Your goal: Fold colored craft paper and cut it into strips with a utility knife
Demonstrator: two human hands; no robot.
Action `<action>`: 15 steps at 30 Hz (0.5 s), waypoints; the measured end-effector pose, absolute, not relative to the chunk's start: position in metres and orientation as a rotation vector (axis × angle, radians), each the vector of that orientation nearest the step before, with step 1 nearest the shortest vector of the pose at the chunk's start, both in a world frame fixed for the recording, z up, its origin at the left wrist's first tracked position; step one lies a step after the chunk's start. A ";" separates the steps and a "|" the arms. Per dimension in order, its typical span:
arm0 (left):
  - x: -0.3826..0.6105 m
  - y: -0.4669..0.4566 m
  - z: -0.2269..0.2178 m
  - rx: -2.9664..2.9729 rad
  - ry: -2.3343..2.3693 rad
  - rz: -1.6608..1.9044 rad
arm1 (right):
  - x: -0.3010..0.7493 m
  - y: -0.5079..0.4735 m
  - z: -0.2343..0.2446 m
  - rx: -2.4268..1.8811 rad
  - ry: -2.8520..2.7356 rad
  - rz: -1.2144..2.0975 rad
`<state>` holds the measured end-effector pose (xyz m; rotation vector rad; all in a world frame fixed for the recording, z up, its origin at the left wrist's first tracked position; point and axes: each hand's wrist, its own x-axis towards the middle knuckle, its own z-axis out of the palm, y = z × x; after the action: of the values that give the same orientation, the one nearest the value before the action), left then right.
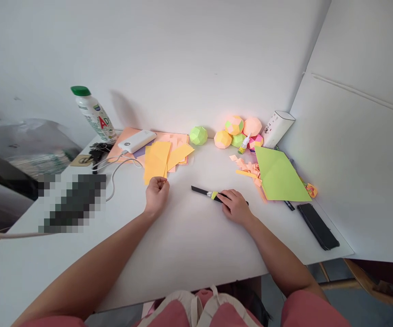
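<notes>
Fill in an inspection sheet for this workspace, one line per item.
Surface: white table; a pixelated patch hides part of its left side.
Job's things: knife with blade out, pointing left; yellow paper, green sheet, paper strips, several paper balls, small glue bottle.
Clutter: power bank, tall bottle, black phone.
Hands: right hand on the knife's handle; left hand curled by the yellow paper, contents unclear.
Cables: white cable at the power bank, loose on the table.
Surroundings: white wall behind; plastic bag at left.
</notes>
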<state>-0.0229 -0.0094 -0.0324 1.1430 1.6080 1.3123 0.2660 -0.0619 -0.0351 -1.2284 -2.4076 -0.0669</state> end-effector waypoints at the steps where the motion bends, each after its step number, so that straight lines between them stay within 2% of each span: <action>1: -0.023 -0.008 -0.033 1.147 1.603 1.306 | 0.266 -0.062 -0.035 -1.226 -2.411 -0.066; 15: -0.024 -0.007 -0.034 1.188 1.595 1.276 | 0.265 -0.061 -0.036 -1.262 -2.449 -0.086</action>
<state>-0.0240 -0.0072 -0.0339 1.1882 1.5951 1.2765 0.2651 -0.0611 -0.0358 -1.2617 -2.4494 -0.0862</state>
